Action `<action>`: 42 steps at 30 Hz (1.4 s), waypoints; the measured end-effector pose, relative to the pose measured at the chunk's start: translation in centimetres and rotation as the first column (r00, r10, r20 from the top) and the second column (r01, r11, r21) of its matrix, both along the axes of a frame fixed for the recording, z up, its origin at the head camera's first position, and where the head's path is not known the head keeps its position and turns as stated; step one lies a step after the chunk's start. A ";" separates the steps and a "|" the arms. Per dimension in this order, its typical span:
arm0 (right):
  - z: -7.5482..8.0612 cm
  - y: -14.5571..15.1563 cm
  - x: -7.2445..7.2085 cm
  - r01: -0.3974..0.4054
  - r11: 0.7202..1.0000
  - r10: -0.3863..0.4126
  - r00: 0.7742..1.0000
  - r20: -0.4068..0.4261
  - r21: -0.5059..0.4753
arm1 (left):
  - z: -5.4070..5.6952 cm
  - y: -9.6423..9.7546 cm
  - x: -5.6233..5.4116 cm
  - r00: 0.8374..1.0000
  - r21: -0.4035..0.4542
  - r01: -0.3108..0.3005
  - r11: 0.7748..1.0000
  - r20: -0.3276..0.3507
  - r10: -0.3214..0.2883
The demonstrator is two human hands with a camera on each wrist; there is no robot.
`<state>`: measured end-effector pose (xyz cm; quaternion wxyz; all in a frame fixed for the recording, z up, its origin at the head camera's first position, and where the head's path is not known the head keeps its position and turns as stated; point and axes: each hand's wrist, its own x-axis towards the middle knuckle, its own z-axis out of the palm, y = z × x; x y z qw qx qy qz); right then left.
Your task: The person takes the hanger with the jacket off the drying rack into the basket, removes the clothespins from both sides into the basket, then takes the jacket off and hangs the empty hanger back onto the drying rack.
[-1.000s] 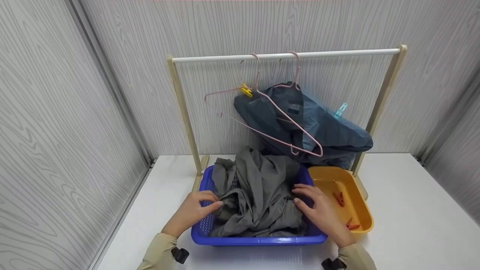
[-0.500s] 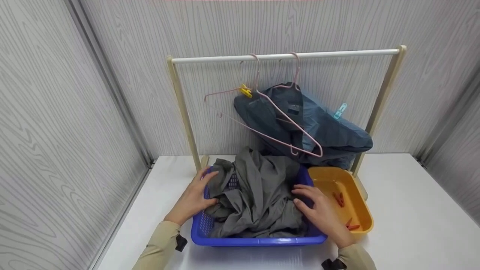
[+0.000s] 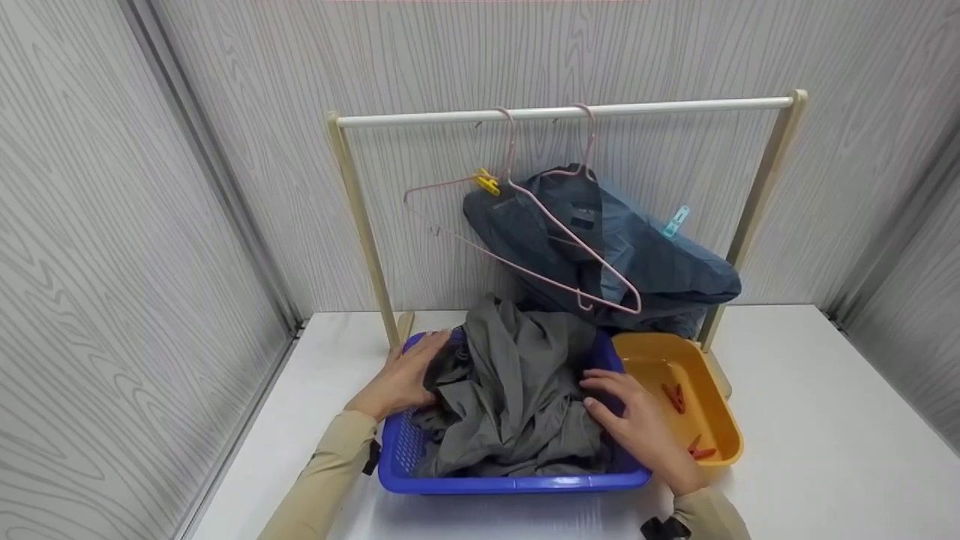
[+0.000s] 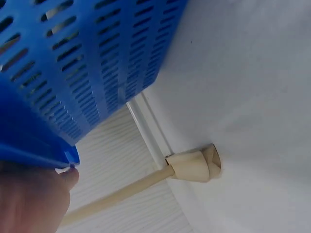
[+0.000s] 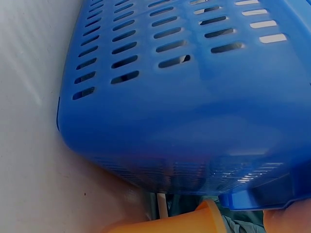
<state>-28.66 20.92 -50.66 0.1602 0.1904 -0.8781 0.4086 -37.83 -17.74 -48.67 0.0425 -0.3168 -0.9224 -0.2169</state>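
A crumpled dark grey garment [image 3: 517, 390] lies heaped in a blue plastic laundry basket [image 3: 517, 484]. My left hand [image 3: 401, 379] reaches over the basket's left rim, its fingers stretched along the garment's edge at the upper left. In the left wrist view, that hand [image 4: 34, 199] shows beside the rim, above the slotted basket wall [image 4: 97, 63]. At the right rim my right hand [image 3: 637, 420] has thumb and fingers spread apart, fingertips at the cloth's edge. Only a bit of the right hand [image 5: 289, 218] shows in the right wrist view, next to the basket [image 5: 194, 116].
An orange basin [image 3: 731, 420] with red clothespins [image 3: 675, 397] stands right of the basket. Behind rises a drying rack [image 3: 675, 107], carrying a bare pink hanger [image 3: 551, 217] with a yellow clothespin [image 3: 486, 182]. Next to it hangs a blue jacket [image 3: 652, 262] with a light-blue clothespin [image 3: 676, 222].
My left hand has let go of the garment's left edge, moved up along the rim, then inward over the cloth at the upper left. The right hand has stayed in place.
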 end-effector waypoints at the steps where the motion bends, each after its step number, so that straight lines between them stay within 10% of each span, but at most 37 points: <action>1: 0.0 0.0 0.0 -0.001 1.000 0.001 1.000 -0.001 -0.002 | 0.0 0.0 0.1 1.000 -0.003 0.014 1.000 -0.004 -0.014; 8: 0.1 0.0 0.0 -0.017 1.000 0.017 1.000 -0.005 -0.016 | 0.0 -0.1 1.3 0.998 0.013 0.029 1.000 -0.053 -0.028; 18: -0.3 -0.2 0.2 -0.015 0.999 0.016 1.000 0.025 -0.029 | -0.7 -0.4 4.3 0.976 0.152 -0.085 0.985 -0.186 0.113; 28: 0.3 0.0 0.1 0.037 0.999 -0.035 0.999 -0.040 0.031 | -1.6 -0.2 6.1 0.990 0.273 -0.138 0.952 0.060 0.127; 34: 0.9 0.3 0.2 0.022 0.999 -0.019 0.997 -0.074 0.035 | -1.9 -0.1 6.0 0.988 0.275 -0.148 0.950 0.087 0.129; 42: 2.4 1.8 -1.4 -0.042 0.999 0.042 0.998 -0.039 0.004 | 1.8 -1.1 4.3 0.992 0.179 -0.125 0.976 0.007 0.125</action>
